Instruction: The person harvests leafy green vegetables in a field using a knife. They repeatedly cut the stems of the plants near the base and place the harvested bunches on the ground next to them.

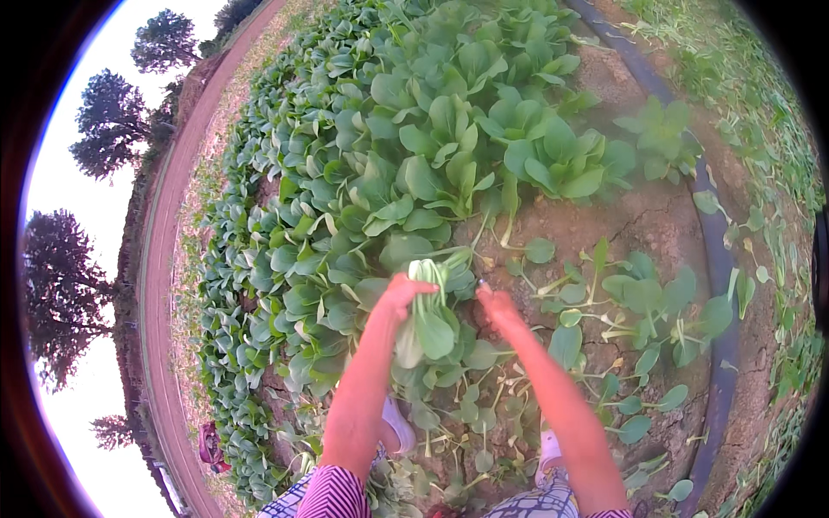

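My left hand (pixel 409 294) grips a head of leafy greens like bok choy (pixel 432 311) near its pale base, with the leaves hanging down. To its right, my right hand (pixel 495 304) is closed around a small tool (pixel 481 283); only a dark tip shows, so its kind cannot be told. The two hands are a short way apart. Dense growing greens (pixel 453 168) stand just beyond them. Cut loose leaves (pixel 565 346) lie on the soil around and to the right of my right hand.
A dark flat irrigation hose (pixel 722 272) runs along the right side, with grassy plants beyond. My feet in light clogs (pixel 550 447) stand on leaf-strewn soil. A dirt track (pixel 162 259) and trees lie at the left. A reddish object (pixel 210 447) sits by the bed's left edge.
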Tool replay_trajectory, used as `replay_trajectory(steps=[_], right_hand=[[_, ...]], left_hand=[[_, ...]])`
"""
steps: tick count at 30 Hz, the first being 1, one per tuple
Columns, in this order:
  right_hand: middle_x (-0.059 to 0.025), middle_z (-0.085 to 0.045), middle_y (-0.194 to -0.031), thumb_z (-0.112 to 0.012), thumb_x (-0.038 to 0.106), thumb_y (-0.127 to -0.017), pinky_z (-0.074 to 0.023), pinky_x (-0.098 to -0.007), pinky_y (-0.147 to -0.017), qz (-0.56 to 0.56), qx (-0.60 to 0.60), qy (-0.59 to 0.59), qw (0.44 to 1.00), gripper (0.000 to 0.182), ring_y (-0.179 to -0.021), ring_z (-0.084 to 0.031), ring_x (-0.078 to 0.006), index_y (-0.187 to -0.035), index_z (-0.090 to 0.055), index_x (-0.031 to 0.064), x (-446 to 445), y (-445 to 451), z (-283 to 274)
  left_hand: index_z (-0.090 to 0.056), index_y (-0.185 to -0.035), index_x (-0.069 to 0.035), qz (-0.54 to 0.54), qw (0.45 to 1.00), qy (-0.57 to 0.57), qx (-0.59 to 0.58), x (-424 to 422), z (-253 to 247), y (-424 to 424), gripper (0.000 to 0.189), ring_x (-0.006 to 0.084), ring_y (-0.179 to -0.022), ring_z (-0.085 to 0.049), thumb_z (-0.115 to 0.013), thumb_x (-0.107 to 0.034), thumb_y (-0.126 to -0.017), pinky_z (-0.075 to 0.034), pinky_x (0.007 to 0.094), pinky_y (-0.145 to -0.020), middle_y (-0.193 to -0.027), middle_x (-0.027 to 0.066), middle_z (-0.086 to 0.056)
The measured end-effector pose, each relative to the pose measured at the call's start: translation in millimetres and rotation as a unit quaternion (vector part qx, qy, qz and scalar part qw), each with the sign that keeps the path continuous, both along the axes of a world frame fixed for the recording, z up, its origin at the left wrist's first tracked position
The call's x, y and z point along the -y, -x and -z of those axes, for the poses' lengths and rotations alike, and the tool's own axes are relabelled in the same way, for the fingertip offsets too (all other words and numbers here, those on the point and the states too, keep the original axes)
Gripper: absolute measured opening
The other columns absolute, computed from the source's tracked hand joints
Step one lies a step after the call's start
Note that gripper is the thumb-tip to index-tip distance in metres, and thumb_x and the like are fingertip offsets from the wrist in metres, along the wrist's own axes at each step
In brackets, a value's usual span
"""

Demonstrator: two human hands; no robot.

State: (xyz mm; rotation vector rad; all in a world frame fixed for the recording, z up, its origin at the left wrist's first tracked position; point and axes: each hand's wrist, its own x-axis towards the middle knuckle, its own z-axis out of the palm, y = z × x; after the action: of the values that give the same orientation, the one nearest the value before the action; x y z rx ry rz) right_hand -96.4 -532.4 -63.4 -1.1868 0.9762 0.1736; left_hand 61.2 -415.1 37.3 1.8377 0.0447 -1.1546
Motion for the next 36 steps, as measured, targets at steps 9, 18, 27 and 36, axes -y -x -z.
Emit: replay_trajectory(steps=[9,18,27,36], right_hand=[[0.0009,-0.043,-0.052,-0.06,0.036,-0.083,-0.0319,-0.0278,-0.036,0.09,0.107,-0.056,0.989,0.033,-0.04,-0.042,-0.0106,-0.076,-0.056,0.0047,13.9,29.7,-31.3],[0.0008,-0.053,-0.063,-0.073,0.012,-0.073,-0.0312,-0.0173,-0.036,-0.053,0.386,-0.103,0.915,0.065,-0.045,-0.044,-0.0039,-0.128,-0.04,0.0008,-25.7,24.6,-239.4],[-0.0048,-0.06,-0.07,-0.072,0.009,-0.072,-0.0312,-0.0179,-0.037,-0.148,0.351,0.064,0.922,0.028,-0.043,-0.043,-0.0048,-0.092,-0.056,-0.0014,-68.3,39.0,-324.9],[-0.0046,-0.062,-0.075,-0.075,0.012,-0.066,-0.0455,-0.0252,-0.058,-0.161,0.371,0.379,0.832,0.033,-0.062,-0.053,-0.0087,-0.091,-0.058,-0.0014,-146.4,42.0,-426.1]], left_hand=[[-0.055,-0.11,-0.001,0.001,0.988,0.151,-0.018,-77.7,-59.9,8.4,0.046,0.0222,-0.089,-0.06,-0.067,-0.003,-0.066,-0.05,0.0358,-0.078,-0.096,0.0117,-0.063],[-0.049,-0.117,0.001,-0.005,0.955,0.297,-0.012,-172.1,-163.2,54.1,0.065,0.0256,-0.089,-0.061,-0.073,-0.004,-0.056,-0.051,0.036,-0.075,-0.099,0.015,-0.061],[-0.041,-0.132,-0.005,0.199,0.932,0.219,0.208,-198.7,-258.6,75.7,0.08,0.0129,-0.104,-0.051,-0.076,-0.005,-0.06,-0.038,0.0285,-0.094,-0.118,0.0062,-0.055],[-0.044,-0.127,-0.006,0.162,0.814,0.196,0.523,-271.0,-352.6,134.7,0.069,0.0191,-0.115,-0.047,-0.072,-0.002,-0.064,-0.036,0.0342,-0.099,-0.125,0.0098,-0.05]])
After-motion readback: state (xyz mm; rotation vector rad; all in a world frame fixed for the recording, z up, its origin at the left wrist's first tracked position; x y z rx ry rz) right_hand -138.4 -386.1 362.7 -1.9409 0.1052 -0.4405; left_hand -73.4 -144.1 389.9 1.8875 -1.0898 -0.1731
